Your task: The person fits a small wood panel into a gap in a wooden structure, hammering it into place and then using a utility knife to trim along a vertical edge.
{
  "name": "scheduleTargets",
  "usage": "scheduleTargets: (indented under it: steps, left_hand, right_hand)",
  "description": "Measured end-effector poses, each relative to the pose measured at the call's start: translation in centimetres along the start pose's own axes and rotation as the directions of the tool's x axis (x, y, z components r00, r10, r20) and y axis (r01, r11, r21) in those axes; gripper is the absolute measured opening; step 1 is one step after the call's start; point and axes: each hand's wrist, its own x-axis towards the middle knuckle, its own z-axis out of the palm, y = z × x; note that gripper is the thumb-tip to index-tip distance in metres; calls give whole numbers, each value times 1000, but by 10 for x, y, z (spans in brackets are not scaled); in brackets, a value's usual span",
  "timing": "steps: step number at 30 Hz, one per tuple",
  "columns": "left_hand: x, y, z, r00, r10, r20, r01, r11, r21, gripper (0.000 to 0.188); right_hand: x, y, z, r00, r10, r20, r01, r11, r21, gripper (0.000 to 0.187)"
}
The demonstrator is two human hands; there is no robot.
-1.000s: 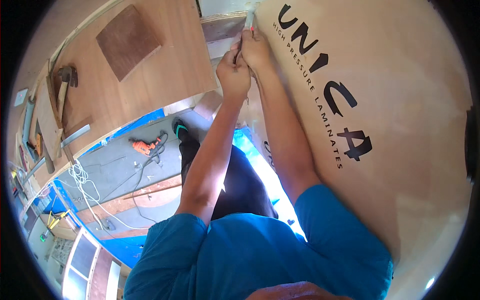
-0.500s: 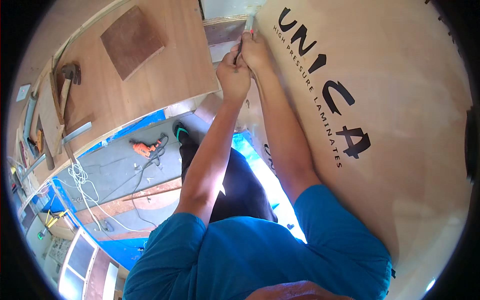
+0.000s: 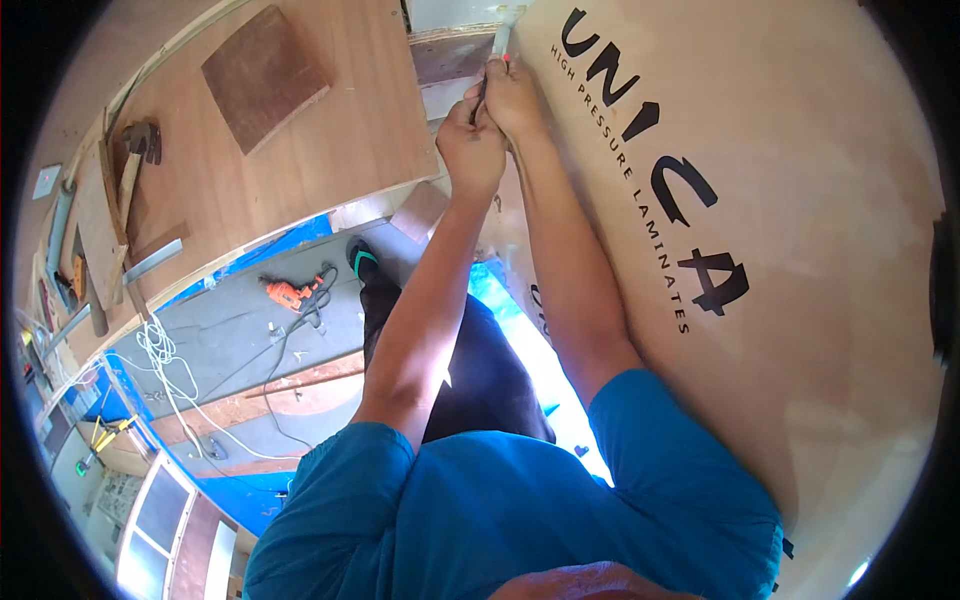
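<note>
Both my arms reach forward to the seam beside a large tan laminate panel with black lettering. My left hand is closed, its fingertips pinching around a thin dark piece that runs between my hands. Just beyond it, my right hand is closed too, resting near the panel's edge. What its fingers grip is mostly hidden; a small red spot shows at their tips. A pale grey strip stands just past my fingers, in the corner by the panel.
To the left, a wooden bench top bears a brown board and a hammer. Below lie an orange power drill with a dark cord and a coiled white cable on the grey floor. My sandalled foot is beside the bench.
Both hands keep their closed hold in the corner by the panel. The view has shifted slightly, and more of the pale grey strip shows above my fingers.
</note>
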Motion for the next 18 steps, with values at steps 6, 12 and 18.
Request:
scheduleTargets:
  steps: [6, 12, 18]
  left_hand:
    - [-2, 5, 4, 999, -31, 29, 31, 999, -23, 25]
    - [2, 13, -6, 996, -67, 55, 65, 997, 28, 24]
    - [-10, 28, 4, 996, -84, 41, 87, 992, -92, 24]
  right_hand:
    - [8, 18, -1, 998, -45, -35, 47, 997, 68, 39]
    - [-5, 1, 2, 1000, -25, 12, 24, 999, 45, 38]
    - [14, 20, -5, 999, -38, -25, 39, 999, 34, 36]
